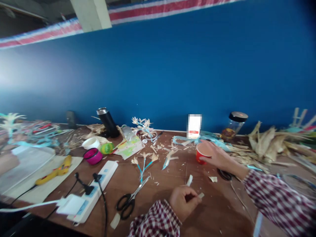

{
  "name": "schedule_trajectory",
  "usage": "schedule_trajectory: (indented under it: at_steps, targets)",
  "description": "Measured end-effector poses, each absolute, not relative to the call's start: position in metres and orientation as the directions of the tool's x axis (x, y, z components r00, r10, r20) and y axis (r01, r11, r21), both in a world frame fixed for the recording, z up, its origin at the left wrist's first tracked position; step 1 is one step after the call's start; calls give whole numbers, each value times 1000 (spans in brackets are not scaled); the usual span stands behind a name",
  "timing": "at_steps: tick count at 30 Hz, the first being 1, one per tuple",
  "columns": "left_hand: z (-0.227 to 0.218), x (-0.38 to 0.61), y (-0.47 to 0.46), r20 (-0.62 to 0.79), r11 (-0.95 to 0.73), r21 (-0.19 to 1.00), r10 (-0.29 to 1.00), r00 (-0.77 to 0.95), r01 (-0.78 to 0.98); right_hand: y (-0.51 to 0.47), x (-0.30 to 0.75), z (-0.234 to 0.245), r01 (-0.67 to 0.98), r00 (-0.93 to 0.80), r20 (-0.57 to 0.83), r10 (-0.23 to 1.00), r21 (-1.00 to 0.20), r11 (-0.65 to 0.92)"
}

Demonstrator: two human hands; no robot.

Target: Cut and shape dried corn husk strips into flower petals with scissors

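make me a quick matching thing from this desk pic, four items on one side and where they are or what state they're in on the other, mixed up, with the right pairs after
Column one
1. red cup
2. yellow glue gun
3. scissors
4. left hand

Column two
A. black-handled, lying just right of the white power strip in the picture
B. pinching a small pale strip
C. in the grasp of the right hand
D. on a pale sheet toward the picture's left

Right pairs: 1-C, 2-D, 3-A, 4-B
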State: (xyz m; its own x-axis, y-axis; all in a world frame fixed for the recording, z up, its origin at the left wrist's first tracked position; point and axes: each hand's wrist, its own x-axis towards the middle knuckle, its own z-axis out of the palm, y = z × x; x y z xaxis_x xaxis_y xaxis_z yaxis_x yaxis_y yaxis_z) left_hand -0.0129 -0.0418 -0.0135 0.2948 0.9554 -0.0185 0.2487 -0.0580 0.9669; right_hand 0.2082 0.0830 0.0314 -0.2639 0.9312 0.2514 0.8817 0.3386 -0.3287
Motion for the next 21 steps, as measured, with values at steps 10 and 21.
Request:
schedule_trajectory:
  at_steps: [10,21]
  targets:
    - [-17,-17,-38,116,-252,903,923,367,349,77,255,106,865,-53,407,912,-437,245]
    - [-17,-18,-35,65,-240,895,905,421,377,67,201,54,837,-205,268,941,-450,311]
